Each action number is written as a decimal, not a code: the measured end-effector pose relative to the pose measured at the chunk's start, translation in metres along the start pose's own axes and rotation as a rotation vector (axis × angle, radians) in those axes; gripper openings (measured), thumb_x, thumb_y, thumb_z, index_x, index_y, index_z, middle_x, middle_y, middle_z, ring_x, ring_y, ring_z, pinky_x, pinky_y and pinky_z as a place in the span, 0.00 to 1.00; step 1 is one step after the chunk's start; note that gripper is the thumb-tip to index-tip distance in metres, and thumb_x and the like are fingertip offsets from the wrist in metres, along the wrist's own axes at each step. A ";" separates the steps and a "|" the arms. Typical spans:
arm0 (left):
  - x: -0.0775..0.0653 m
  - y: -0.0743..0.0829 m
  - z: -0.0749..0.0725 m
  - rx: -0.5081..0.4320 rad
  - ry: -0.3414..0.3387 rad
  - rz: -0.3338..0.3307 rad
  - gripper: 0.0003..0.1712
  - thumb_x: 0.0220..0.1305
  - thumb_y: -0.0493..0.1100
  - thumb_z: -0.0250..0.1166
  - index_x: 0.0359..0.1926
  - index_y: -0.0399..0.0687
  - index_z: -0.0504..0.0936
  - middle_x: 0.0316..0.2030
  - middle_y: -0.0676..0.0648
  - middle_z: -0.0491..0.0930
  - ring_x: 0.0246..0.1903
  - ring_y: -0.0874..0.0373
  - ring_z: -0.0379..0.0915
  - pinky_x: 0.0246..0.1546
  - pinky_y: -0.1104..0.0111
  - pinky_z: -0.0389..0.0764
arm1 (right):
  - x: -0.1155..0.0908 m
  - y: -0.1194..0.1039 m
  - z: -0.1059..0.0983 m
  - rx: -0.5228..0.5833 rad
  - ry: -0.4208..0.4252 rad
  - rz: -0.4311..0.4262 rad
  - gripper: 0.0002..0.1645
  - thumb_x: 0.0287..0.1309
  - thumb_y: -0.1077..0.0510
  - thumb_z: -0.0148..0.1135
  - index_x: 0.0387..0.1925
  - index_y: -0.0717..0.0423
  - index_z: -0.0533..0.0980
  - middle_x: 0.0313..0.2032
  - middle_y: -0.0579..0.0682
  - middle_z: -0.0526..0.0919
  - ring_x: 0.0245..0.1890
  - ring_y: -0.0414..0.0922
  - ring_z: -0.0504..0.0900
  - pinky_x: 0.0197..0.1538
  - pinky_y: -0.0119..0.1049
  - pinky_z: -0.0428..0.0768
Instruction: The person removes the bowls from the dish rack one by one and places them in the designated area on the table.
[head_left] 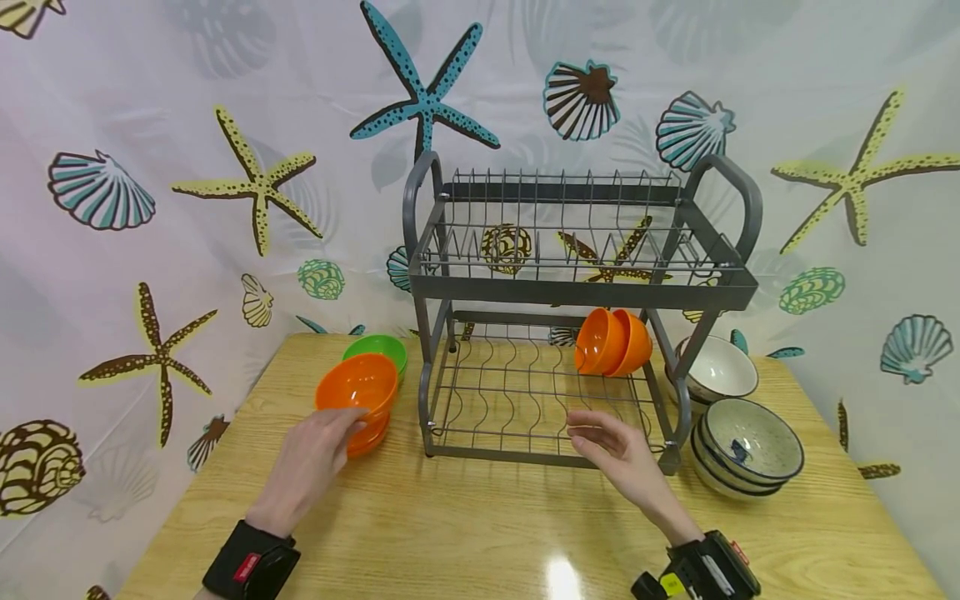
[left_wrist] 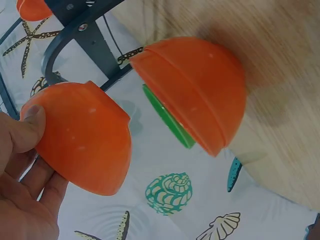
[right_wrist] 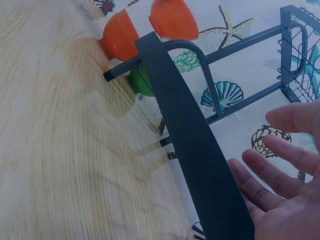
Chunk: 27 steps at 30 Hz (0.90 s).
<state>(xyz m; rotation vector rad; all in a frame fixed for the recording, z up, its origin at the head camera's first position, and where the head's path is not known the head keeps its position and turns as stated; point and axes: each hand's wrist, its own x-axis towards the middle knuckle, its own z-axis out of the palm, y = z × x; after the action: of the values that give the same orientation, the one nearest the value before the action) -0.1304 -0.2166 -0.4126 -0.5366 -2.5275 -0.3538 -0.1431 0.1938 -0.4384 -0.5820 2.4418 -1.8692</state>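
Observation:
My left hand (head_left: pixel 315 450) pinches an orange bowl (left_wrist: pixel 82 137) by its rim, thumb on one side and fingers on the other. In the left wrist view that bowl hangs apart from a stack of orange bowls (left_wrist: pixel 200 90) standing on the table. Behind the stack shows a green bowl (head_left: pixel 386 348). My right hand (head_left: pixel 618 454) holds nothing, its fingers spread and slightly bent, near the front right of the dark dish rack (head_left: pixel 487 455). On the rack's lower tier, two orange bowls (head_left: pixel 600 342) stand tilted on edge at the right.
The rack's upper wire tier (head_left: pixel 555 225) overhangs the lower one. Right of the rack stand a white bowl (head_left: pixel 723 367) and a stack of patterned bowls (head_left: pixel 750 442). A curtain with sea prints (head_left: pixel 480 83) hangs behind the wooden table (head_left: pixel 465 533).

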 end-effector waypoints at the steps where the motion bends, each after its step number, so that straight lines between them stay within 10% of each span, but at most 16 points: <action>1: 0.000 -0.001 0.002 0.004 -0.001 -0.005 0.12 0.57 0.32 0.73 0.42 0.42 0.85 0.29 0.44 0.87 0.27 0.52 0.82 0.25 0.63 0.82 | 0.000 0.000 0.000 -0.001 0.000 -0.004 0.22 0.71 0.62 0.58 0.62 0.67 0.73 0.52 0.33 0.80 0.54 0.36 0.83 0.53 0.25 0.84; 27: -0.015 -0.018 0.034 0.012 -0.076 -0.082 0.12 0.54 0.29 0.73 0.39 0.45 0.87 0.28 0.45 0.87 0.25 0.51 0.83 0.20 0.62 0.79 | -0.001 0.002 0.001 -0.009 0.005 -0.016 0.22 0.70 0.62 0.59 0.62 0.67 0.73 0.54 0.40 0.81 0.54 0.30 0.81 0.56 0.23 0.81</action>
<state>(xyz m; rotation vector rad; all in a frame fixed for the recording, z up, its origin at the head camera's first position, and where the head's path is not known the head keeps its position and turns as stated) -0.1419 -0.2252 -0.4514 -0.4504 -2.6285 -0.3549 -0.1424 0.1932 -0.4404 -0.5992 2.4572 -1.8688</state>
